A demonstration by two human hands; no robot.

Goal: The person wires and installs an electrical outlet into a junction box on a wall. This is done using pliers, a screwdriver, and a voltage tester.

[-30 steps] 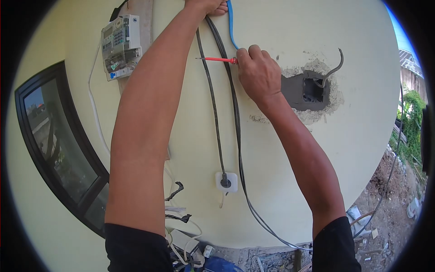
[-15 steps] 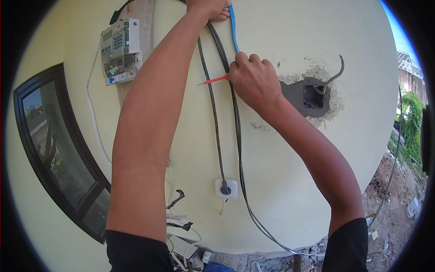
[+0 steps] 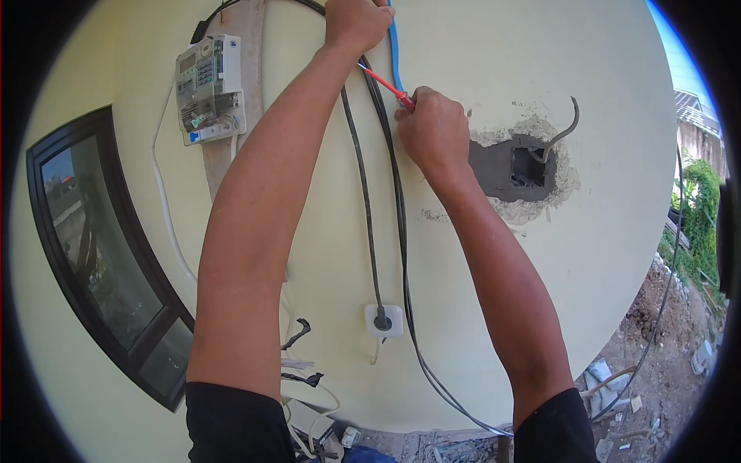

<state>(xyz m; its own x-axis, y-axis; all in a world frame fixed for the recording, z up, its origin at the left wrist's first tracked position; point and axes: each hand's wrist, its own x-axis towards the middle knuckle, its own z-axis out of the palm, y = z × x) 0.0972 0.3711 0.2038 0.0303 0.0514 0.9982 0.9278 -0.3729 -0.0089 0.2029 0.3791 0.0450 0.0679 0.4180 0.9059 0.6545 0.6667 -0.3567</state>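
The wall (image 3: 478, 309) bears the socket (image 3: 394, 324), black cables (image 3: 402, 255) hanging just right of it, the meter (image 3: 208, 89) up-left. Above the socket: left hand (image 3: 359, 25), fingers curled, hold unclear; lower, rightward, right hand (image 3: 434, 130) clenched; blue cable (image 3: 395, 54) between them; red screwdriver (image 3: 384, 83) in the right fist.

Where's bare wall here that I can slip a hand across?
Likely between the black cables and your right forearm, or right of that forearm, below the square hole. It's crowded up top, around your left hand, the screwdriver and the blue cable, and lower left, among loose wires.
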